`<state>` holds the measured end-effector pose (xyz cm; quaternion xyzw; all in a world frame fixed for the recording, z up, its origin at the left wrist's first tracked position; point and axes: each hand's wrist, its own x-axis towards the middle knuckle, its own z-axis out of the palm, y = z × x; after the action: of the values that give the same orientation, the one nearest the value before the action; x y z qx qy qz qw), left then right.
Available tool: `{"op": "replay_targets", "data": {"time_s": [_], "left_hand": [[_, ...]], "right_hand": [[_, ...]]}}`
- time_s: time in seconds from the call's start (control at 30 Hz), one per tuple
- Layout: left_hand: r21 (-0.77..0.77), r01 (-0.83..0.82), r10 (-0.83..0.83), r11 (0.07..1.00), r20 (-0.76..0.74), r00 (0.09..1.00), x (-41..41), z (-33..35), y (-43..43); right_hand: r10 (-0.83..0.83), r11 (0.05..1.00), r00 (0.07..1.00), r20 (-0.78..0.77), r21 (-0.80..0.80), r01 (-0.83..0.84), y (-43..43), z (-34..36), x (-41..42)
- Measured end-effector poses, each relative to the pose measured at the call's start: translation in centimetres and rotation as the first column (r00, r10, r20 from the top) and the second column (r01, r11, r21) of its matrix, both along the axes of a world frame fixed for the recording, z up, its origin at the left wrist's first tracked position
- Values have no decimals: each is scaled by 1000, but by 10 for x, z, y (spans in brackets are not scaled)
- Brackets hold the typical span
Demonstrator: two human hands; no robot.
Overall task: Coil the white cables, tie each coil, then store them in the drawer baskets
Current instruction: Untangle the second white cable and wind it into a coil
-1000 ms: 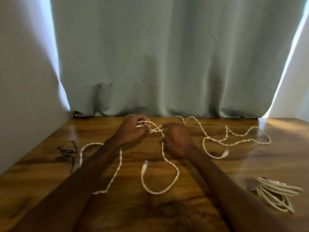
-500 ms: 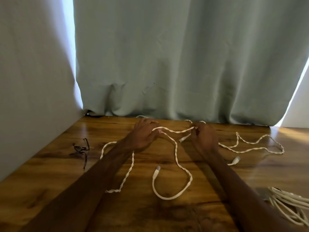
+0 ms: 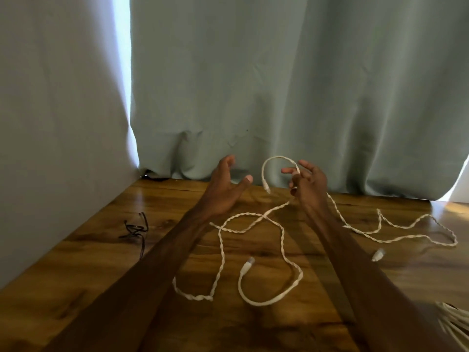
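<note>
Hands two, left grip (image 3: 222, 189) spread, right grip (image 3: 311, 185) pinching white cable (image 3: 282, 237), one coil (image 3: 454, 322) apart.

I'm in what looks like a room at home rather than a shop or lab. Before me is a varnished wooden table (image 3: 101, 288) with bold grain, set into a corner. A plain pale wall (image 3: 50, 123) stands on my left, and a long grey-green curtain (image 3: 279, 97) falls to the tabletop at the back. Daylight (image 3: 121, 72) glows at the curtain's edges, which suggests a window behind it. Small household things lie on the wood: a white cable (image 3: 200, 298) and a tangle of black ties (image 3: 137, 228).
</note>
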<state>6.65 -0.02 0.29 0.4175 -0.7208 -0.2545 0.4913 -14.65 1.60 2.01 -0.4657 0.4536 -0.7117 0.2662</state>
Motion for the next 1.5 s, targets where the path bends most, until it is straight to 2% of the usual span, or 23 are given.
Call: {"op": "replay_targets", "data": {"time_s": [0.1,0.23,0.33,0.4,0.53,0.63,0.7,0.83,0.9,0.93,1.07,1.2,1.27,1.37,1.43,1.5], "left_hand": [[-51,-50,49,997,-32,998,6,-1,-10],[-13,-41,41,999,-18,999,7,-7,-16],[154,162,-137,975,-159,978,7,-11,-19],[287,341,-258,895,-289,922,1,-8,-12],[302,453,-328,839,-384,863,-8,-4,-4],[272,523,-279,808,-604,746,-3,0,-6],[247,613,-256,751,-747,614,5,5,-5],[135,863,-287,487,-908,304,13,11,-2],[75,920,-321,384,-924,210,10,13,0],[62,932,-334,358,-923,190,8,14,2],[114,913,-393,392,-876,279,-2,9,8],[99,914,-468,393,-834,292,-7,7,13],[58,925,-488,375,-836,250,-8,11,15],[-1,945,-470,326,-868,162,-7,15,15],[-13,939,-461,344,-874,156,-3,14,12],[-5,919,-448,395,-874,188,1,12,7]], "right_hand": [[-55,998,993,-103,16,57,-17,0,23],[-20,999,997,-78,36,23,-32,-2,44],[-44,999,991,-126,-26,41,-39,-8,47],[-67,996,982,-179,-77,54,-40,-13,43],[-77,990,960,-269,-131,43,-39,-21,34],[-41,995,956,-289,-102,12,-37,-23,28],[-23,995,937,-349,-95,-10,-33,-24,25],[-52,992,827,-560,-126,-24,-25,-25,27],[-65,995,772,-632,-104,-2,-24,-27,30],[-84,994,749,-657,-105,19,-23,-28,32],[-155,987,746,-647,-129,94,-26,-29,34],[-187,982,757,-627,-147,121,-26,-27,36],[-165,986,704,-690,-135,99,-24,-31,41],[-9,999,555,-832,-35,-37,-26,-40,46],[34,992,460,-887,-26,-123,-28,-44,48],[32,983,397,-917,-42,-177,-29,-46,50]]}}
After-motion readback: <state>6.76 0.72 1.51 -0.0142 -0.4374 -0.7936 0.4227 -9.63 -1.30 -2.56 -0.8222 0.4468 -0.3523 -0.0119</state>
